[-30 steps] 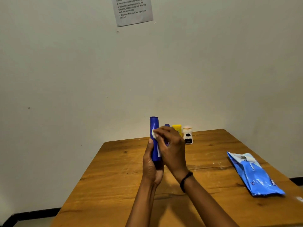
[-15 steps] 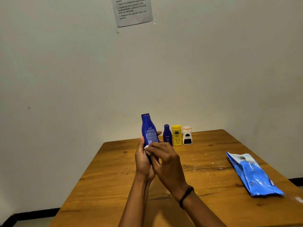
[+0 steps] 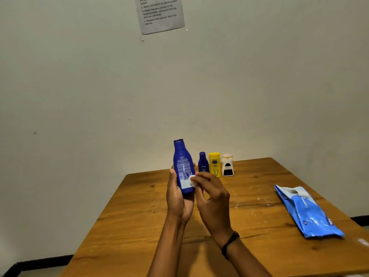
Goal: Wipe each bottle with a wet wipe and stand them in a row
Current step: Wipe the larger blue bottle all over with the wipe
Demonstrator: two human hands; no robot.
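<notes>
Closest to me, my left hand (image 3: 178, 198) grips the tall blue bottle (image 3: 183, 166) upright above the bench (image 3: 249, 216); right hand (image 3: 212, 198) pinches a small wet wipe (image 3: 192, 180) against its lower label. Risk: wet plastic slips through my palm (grip is low on the body) and drops. Wipes pack (image 3: 308, 212) lies at right. Farther back, small blue bottle (image 3: 203, 162), yellow bottle (image 3: 215, 164) and white bottle (image 3: 227, 165) stand in a row by the wall. Scuffed wood, bare wall, taped instruction sheet (image 3: 159, 14).
</notes>
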